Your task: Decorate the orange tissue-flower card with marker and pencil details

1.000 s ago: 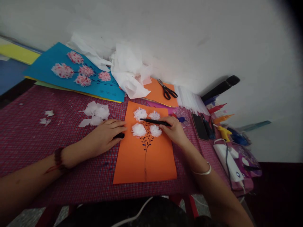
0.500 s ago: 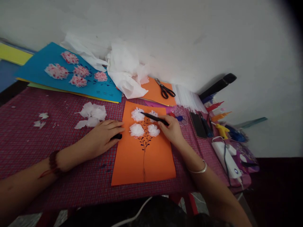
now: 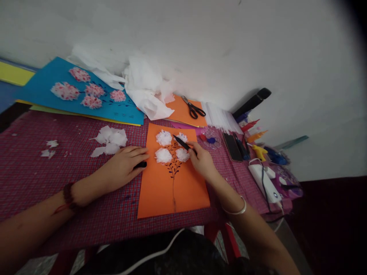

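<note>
An orange sheet lies on the checked red cloth, with a drawn dark stem and several white tissue flowers on it. My right hand pinches a black pen, its tip near the top flowers. My left hand rests flat at the sheet's left edge, fingers curled over a small black object, perhaps the pen's cap.
A blue sheet with pink flowers lies at the back left beside crumpled white tissue. Loose tissue pieces, scissors, a phone, glue tubes and a white power bank lie around.
The pen has swung from lying almost level to slanting, its tip now between the upper flowers. My right hand shifted slightly left. The view drifted a little; my left hand stayed put.
</note>
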The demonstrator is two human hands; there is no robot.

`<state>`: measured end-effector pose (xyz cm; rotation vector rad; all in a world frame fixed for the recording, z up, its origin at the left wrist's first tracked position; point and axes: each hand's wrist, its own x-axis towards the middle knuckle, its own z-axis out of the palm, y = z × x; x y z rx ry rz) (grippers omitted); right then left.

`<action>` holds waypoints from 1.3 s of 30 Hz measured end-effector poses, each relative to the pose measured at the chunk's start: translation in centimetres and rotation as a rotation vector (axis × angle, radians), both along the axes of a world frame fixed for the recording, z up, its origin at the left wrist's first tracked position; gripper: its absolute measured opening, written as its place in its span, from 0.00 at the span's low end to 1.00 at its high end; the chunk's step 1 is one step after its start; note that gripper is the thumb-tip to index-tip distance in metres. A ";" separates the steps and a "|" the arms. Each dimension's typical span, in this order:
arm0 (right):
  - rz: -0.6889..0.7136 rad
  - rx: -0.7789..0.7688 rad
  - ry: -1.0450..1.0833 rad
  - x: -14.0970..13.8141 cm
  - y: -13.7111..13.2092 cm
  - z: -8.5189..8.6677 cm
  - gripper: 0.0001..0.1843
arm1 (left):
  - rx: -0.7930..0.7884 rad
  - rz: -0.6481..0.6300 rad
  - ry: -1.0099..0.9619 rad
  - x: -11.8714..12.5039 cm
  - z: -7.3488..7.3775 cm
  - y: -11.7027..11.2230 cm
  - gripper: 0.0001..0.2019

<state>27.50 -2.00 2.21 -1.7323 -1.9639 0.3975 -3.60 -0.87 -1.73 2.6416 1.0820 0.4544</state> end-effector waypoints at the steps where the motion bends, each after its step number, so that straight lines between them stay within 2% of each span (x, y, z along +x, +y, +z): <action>1: -0.006 -0.009 -0.010 -0.3 -0.1 -0.1 0.20 | 0.001 0.001 -0.003 0.0 0.0 0.0 0.21; 5: 0.011 -0.078 0.051 -1.3 -1.3 -0.1 0.21 | 0.001 0.000 -0.001 0.2 0.2 -0.1 0.22; 10: 0.083 -0.282 0.362 -1.1 -2.3 1.0 0.22 | -0.008 0.006 -0.007 0.2 0.2 -0.2 0.21; 12: 0.056 -0.285 0.425 -0.7 -1.7 1.2 0.21 | -0.010 0.008 -0.012 0.1 0.2 -0.2 0.20; 15: -0.036 -0.155 0.351 -0.3 -0.4 0.9 0.20 | -0.001 0.001 -0.008 0.1 0.1 -0.1 0.20; 18: -0.045 -0.084 0.185 -0.7 0.0 0.5 0.20 | 0.006 -0.012 0.000 0.1 0.1 -0.1 0.20; 21: 0.021 -0.099 0.083 -1.3 -1.0 0.6 0.21 | 0.000 -0.006 -0.008 0.1 0.2 -0.2 0.20; 25: 0.133 -0.109 0.051 -1.6 -2.2 1.1 0.21 | -0.006 0.005 -0.017 0.1 0.1 -0.2 0.21; 30: 0.043 -0.039 -0.015 -1.6 -1.3 1.0 0.22 | -0.006 -0.001 -0.022 0.0 0.1 -0.1 0.20; 36: 0.126 -0.079 -0.012 -1.8 -1.9 0.8 0.22 | -0.009 0.000 -0.005 0.0 0.1 -0.1 0.20; 39: 0.119 -0.115 0.022 -1.2 -2.1 0.9 0.22 | -0.011 -0.005 -0.002 -0.1 0.0 0.0 0.20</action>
